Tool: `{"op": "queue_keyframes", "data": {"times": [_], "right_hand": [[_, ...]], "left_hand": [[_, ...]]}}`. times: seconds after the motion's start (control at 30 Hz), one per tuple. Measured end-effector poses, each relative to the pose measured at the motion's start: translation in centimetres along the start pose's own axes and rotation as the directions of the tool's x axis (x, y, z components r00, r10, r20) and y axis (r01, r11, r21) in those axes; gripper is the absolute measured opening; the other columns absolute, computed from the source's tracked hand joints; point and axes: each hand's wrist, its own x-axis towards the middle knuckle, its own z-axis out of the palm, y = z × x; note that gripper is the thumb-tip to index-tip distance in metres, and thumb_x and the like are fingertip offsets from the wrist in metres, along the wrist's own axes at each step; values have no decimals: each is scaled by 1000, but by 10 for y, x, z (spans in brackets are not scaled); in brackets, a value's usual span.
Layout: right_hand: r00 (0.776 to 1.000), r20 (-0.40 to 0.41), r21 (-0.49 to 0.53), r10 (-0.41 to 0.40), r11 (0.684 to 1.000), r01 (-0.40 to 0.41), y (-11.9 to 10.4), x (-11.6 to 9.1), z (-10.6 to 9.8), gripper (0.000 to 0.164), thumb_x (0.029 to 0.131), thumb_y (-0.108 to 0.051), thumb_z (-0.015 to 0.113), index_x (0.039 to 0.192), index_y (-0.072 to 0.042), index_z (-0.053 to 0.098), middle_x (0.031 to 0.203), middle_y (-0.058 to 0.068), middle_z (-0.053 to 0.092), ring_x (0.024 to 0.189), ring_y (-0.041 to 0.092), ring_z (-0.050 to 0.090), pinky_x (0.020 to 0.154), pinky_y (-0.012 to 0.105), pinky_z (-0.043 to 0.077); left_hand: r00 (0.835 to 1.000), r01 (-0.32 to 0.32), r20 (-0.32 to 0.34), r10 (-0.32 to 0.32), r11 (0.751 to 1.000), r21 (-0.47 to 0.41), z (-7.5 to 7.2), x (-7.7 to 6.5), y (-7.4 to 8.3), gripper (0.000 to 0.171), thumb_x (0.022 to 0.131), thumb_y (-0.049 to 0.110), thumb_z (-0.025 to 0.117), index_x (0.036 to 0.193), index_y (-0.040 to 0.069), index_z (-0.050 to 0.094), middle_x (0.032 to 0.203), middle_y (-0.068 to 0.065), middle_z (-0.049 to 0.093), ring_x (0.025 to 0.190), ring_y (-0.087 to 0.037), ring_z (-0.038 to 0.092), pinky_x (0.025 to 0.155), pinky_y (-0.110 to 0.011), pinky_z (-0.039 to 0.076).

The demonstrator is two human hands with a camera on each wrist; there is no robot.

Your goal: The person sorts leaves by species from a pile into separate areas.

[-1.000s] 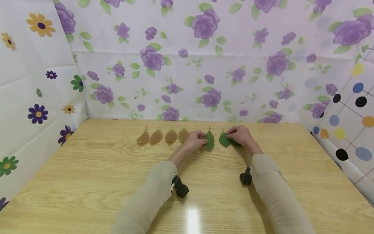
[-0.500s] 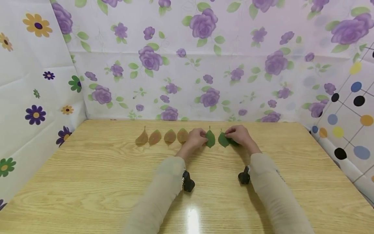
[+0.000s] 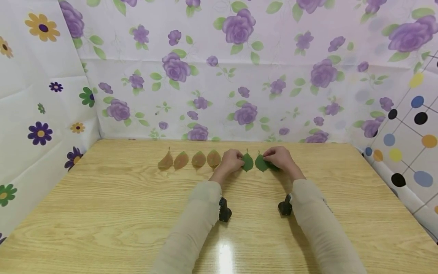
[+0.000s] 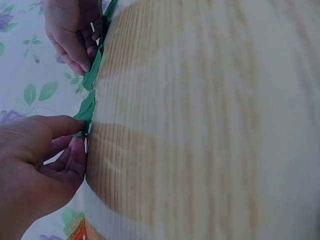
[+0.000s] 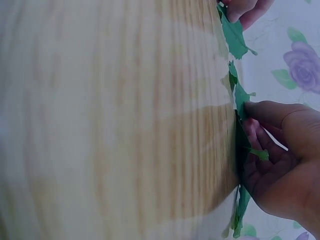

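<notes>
My left hand (image 3: 231,160) pinches a green leaf (image 3: 248,163) by its left edge, stem pointing to the back. In the left wrist view, thumb and finger meet on that leaf (image 4: 86,112). Just to its right, my right hand (image 3: 280,157) holds a second green leaf (image 3: 261,164) at its right edge with the fingertips. Another dark green leaf (image 3: 273,167) lies partly hidden under the right hand. In the right wrist view, more green leaf (image 5: 242,212) shows beyond that hand.
Several reddish-brown leaves with green edges, one of them a pointed leaf (image 3: 166,161), lie in a row left of the left hand. The wooden table (image 3: 143,213) ends at a flowered cloth (image 3: 212,91) behind the leaves. Patterned sheets hang at both sides.
My left hand has shifted a little to the right, bringing its green leaf closer to the one at my right hand. The right hand stays nearly where it was.
</notes>
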Motion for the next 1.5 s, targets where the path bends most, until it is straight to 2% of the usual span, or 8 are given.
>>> {"op": "queue_keyframes", "data": {"times": [0.37, 0.6, 0.73, 0.97, 1.13, 1.27, 1.37, 1.5], "right_hand": [[1000, 3, -41, -15, 999, 15, -1, 1, 0, 17, 93, -10, 62, 101, 3, 70, 103, 18, 67, 100, 34, 58, 86, 44, 48], [1000, 9, -65, -13, 998, 14, 1, 4, -2, 21, 95, -14, 61, 103, 3, 69, 105, 19, 66, 100, 34, 58, 86, 44, 48], [1000, 13, -59, -4, 998, 5, 1, 2, -2, 24, 97, -16, 58, 106, 4, 68, 106, 19, 66, 98, 32, 59, 86, 44, 49], [1000, -15, -16, -8, 1000, 7, -1, -6, -8, 27, 98, -13, 54, 113, 7, 64, 112, 23, 63, 99, 35, 60, 85, 44, 50], [999, -52, 25, -12, 1000, 13, -3, -10, -16, 31, 99, -13, 52, 119, 8, 60, 119, 25, 60, 110, 39, 55, 92, 47, 48], [997, -59, 42, -52, 998, 54, -6, -15, -25, 33, 100, -16, 51, 123, 7, 59, 118, 26, 60, 107, 38, 57, 89, 48, 49], [995, -55, 32, -86, 996, 88, -10, -24, -33, 34, 101, -18, 50, 125, 5, 58, 119, 25, 60, 106, 38, 57, 86, 48, 50], [988, -45, -74, -145, 987, 141, -16, -40, -40, 36, 101, -18, 50, 125, 8, 56, 120, 28, 59, 109, 42, 56, 89, 53, 48]], "left_hand": [[1000, 11, -9, -11, 1000, 15, 1, 1, -1, 22, 89, 1, 63, 110, -6, 67, 94, -12, 64, 83, -17, 54, 76, -28, 49], [1000, 19, -6, -18, 1000, 22, 1, 0, 2, 25, 91, 7, 62, 113, -5, 66, 107, -16, 65, 100, -25, 60, 85, -33, 50], [1000, 27, -9, -28, 999, -20, 2, -2, 2, 26, 93, 8, 61, 114, -6, 65, 112, -18, 64, 107, -30, 58, 90, -36, 49], [997, 73, 15, -72, 982, -175, 3, -10, -1, 28, 95, 8, 59, 119, -4, 62, 115, -17, 61, 110, -30, 56, 92, -37, 48], [996, 73, 72, -61, 982, -172, -1, -21, 5, 33, 95, 11, 58, 125, -4, 58, 121, -19, 57, 114, -32, 54, 93, -39, 48], [995, 24, 104, -11, 992, -128, -7, -31, 6, 35, 96, 14, 57, 127, -4, 56, 124, -20, 56, 114, -33, 54, 91, -40, 49], [989, -67, 126, 74, 996, -63, -15, -41, 4, 37, 98, 15, 55, 129, -4, 55, 127, -20, 55, 115, -35, 54, 91, -41, 49], [963, -210, 174, 205, 978, 12, -30, -59, 1, 44, 98, 18, 56, 136, -3, 50, 137, -20, 50, 122, -37, 49, 98, -45, 45]]}}
